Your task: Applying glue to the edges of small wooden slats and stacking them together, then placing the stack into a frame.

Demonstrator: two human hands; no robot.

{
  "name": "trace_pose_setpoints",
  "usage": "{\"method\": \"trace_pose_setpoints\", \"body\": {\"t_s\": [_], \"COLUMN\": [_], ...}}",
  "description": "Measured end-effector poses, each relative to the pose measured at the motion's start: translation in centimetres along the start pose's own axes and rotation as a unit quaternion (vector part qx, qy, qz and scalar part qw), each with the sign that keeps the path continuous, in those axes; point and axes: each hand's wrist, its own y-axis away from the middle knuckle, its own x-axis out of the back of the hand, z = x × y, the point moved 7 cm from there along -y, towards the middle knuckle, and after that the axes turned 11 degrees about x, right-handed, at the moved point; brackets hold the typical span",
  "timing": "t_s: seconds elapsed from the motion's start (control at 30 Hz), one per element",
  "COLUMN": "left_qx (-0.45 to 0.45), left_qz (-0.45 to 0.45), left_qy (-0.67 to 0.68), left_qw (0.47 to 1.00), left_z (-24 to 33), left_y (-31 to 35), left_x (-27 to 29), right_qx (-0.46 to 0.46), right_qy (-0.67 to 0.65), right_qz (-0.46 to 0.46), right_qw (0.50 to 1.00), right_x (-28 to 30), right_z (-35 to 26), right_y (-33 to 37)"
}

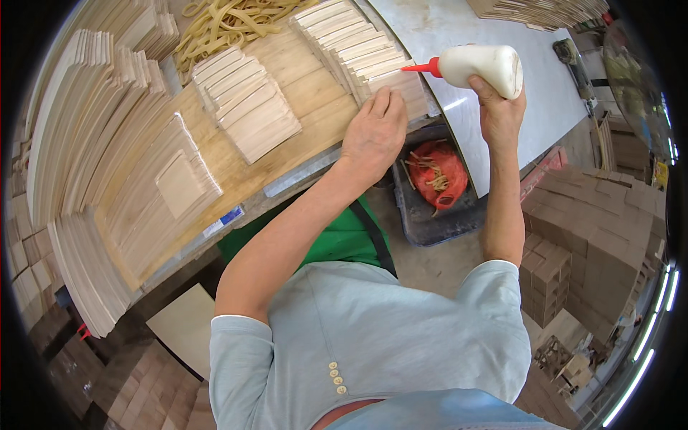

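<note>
We hold the white squeeze bottle (469, 63), smudged at its base, red nozzle (424, 68) sideways, over the white table's (534, 125) left edge. Right hand (502, 115) wraps it; left hand's (375, 135) fingers bunch on pale, overlapping slats (350, 44), pinch unclear.

Right hand (497, 107) grips white squeeze bottle (473, 63), red nozzle (432, 68) pointing left over overlapped wooden slats (358, 50) on worktop (309, 86). Left hand (376, 132) at slats' near end. Second slat row (251, 107) to left; yellow bands (226, 29) behind. Red bag (450, 166) in dark tub (428, 238) below.
</note>
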Motion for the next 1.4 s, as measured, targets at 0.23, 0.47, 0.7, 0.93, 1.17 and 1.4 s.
{"method": "trace_pose_setpoints", "body": {"t_s": [0.23,0.47,0.7,0.93,1.17,1.4], "left_qx": [0.002,0.022,0.016,0.060,0.174,0.278], "left_qz": [-0.034,0.019,0.028,0.062,0.044,0.019], "left_qy": [0.031,0.040,0.040,0.139,0.142,0.134], "left_qw": [0.999,0.999,0.999,0.987,0.973,0.951], "left_z": [-0.4,-1.0,-1.4,-1.7,-7.8,-16.2], "left_y": [-0.7,-1.7,-2.1,1.3,10.2,18.8], "left_x": [0.6,0.9,0.1,5.3,11.9,18.4], "right_qx": [-0.013,-0.007,0.016,0.114,0.168,0.175], "right_qy": [-0.016,0.058,0.570,0.779,0.746,0.401], "right_qz": [0.060,0.012,-0.292,-0.444,-0.507,-0.417], "right_qw": [0.998,0.998,0.768,0.429,0.397,0.797], "right_x": [2.8,1.4,-7.8,-12.0,-14.6,-20.4], "right_z": [-2.5,-4.2,-0.7,10.1,10.2,-1.1], "right_y": [-1.9,-7.5,-14.0,-16.6,-15.1,-6.7]}}
